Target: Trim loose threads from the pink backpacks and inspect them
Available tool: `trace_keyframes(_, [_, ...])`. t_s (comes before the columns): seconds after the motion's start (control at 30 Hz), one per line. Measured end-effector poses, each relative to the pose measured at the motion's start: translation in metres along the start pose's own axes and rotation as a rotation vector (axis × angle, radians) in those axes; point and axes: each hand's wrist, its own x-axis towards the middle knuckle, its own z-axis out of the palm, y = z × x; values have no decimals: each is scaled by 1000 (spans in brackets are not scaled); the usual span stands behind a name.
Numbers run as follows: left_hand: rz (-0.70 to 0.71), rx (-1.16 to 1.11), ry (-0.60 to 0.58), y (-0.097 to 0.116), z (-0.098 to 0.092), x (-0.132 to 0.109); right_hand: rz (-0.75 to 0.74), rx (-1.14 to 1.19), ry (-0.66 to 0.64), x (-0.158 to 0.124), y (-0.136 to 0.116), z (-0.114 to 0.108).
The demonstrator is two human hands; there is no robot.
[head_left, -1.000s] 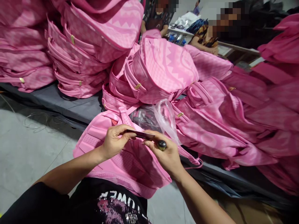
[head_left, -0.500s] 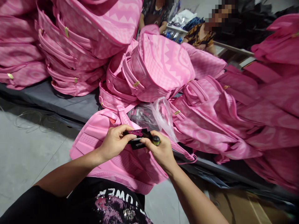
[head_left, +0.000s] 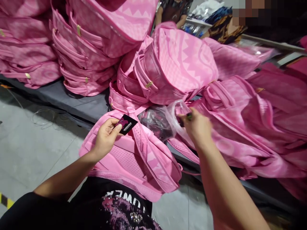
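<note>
My left hand (head_left: 105,137) pinches a black card tag (head_left: 127,124) with pink artwork and white lettering. The tag is above a pink backpack (head_left: 120,163), which rests against my front with its padded back and shoulder straps facing up. My right hand (head_left: 199,127), smeared by motion, is closed at the mouth of a clear plastic bag (head_left: 176,111). A small black and green object (head_left: 189,117) shows in its grip; its kind is unclear. Dark items with pink prints (head_left: 155,123) lie inside the bag.
Stacks of pink backpacks (head_left: 81,60) stand on a dark-covered table (head_left: 79,107). Another backpack (head_left: 184,64) sits behind the bag, and more (head_left: 251,115) lie to the right. Two people (head_left: 174,12) are across the table. A loose cord (head_left: 45,116) lies on the floor.
My right hand has left the tags and moved right and up to the plastic bag, taking the black and green object along. My left hand has moved left, keeping one black tag.
</note>
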Motion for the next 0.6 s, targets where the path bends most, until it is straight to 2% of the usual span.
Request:
trace_keyframes(0.07, [-12,-52,44,-5,-5,-2,-107,-55,175,-18,-27,-9])
trace_keyframes(0.1, [-20,-85,59,-7,-4,-3,-155,37,177,-31,-44,-13])
trace_keyframes(0.13, [-23,-122,66,-9,-2,-5,-211,208,95,-45,-62,-16])
trace_keyframes(0.17, [-23,-152,59,-11,2,-7,-250,406,-44,-58,-80,-16])
trace_keyframes(0.23, [-16,-173,12,-13,11,-13,-258,669,-295,-82,-112,-9])
trace_keyframes(0.3, [25,-108,-54,-13,14,-18,-233,753,-385,-97,-132,4])
trace_keyframes(0.4, [252,196,-72,-10,-2,-20,-213,730,-323,-102,-137,19])
trace_keyframes(0.5, [498,734,-99,-11,-33,-19,-260,605,-154,-99,-130,24])
trace_keyframes(0.57, [523,1060,-164,-18,-50,-19,-366,478,-91,-97,-130,25])
trace_keyframes(0.6, [520,1156,-183,-24,-57,-20,-430,400,-106,-96,-132,25])
